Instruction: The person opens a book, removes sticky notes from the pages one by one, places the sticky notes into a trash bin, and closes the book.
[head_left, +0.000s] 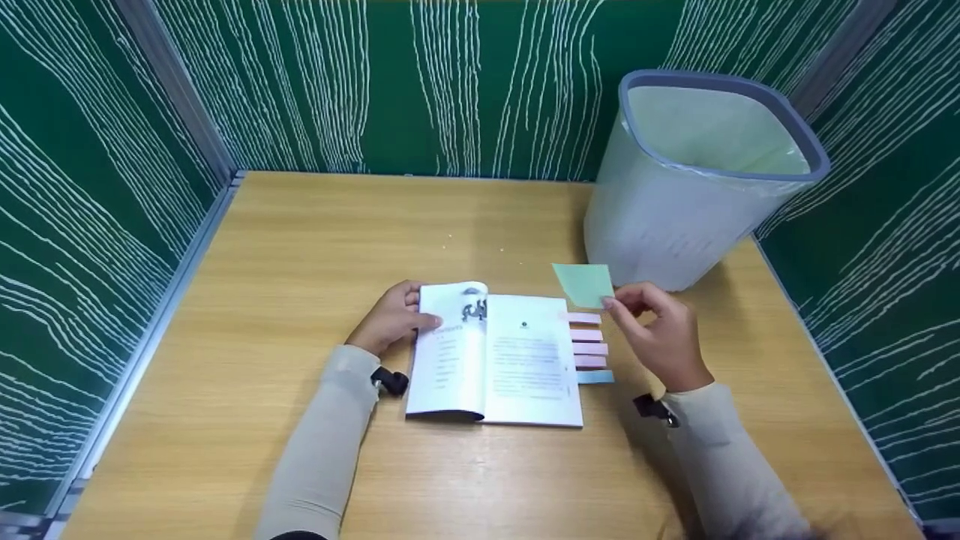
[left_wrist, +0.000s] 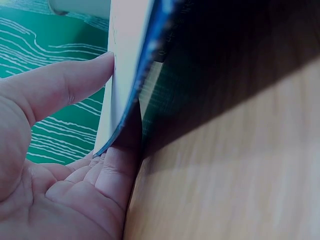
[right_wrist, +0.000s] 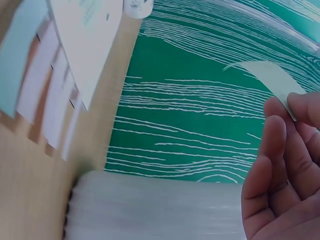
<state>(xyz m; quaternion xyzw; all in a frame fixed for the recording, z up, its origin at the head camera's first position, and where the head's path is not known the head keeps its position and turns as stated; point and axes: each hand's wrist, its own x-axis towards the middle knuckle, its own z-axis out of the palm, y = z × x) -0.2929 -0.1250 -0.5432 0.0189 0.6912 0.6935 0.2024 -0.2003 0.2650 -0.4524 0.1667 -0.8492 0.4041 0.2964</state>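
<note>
An open book [head_left: 529, 367] lies on the table, its left page printed with a dark drawing and a list, its right page with lines of text. My left hand [head_left: 391, 316] grips the book's left edge; in the left wrist view the thumb presses on the page [left_wrist: 122, 55] while the other fingers go under the cover. My right hand [head_left: 664, 334] pinches a green sticky note [head_left: 585, 283] by its corner, just above the book's right edge. Several pink sticky tabs [head_left: 589, 349] and a blue tab [head_left: 596, 376] stick out from that edge.
A white waste bin [head_left: 667, 217] with a grey-blue rim and a liner stands at the back right, close beyond my right hand. Green panels [head_left: 390, 82] with white wavy lines enclose the wooden table [head_left: 315, 247]. A few tiny white scraps lie behind the book.
</note>
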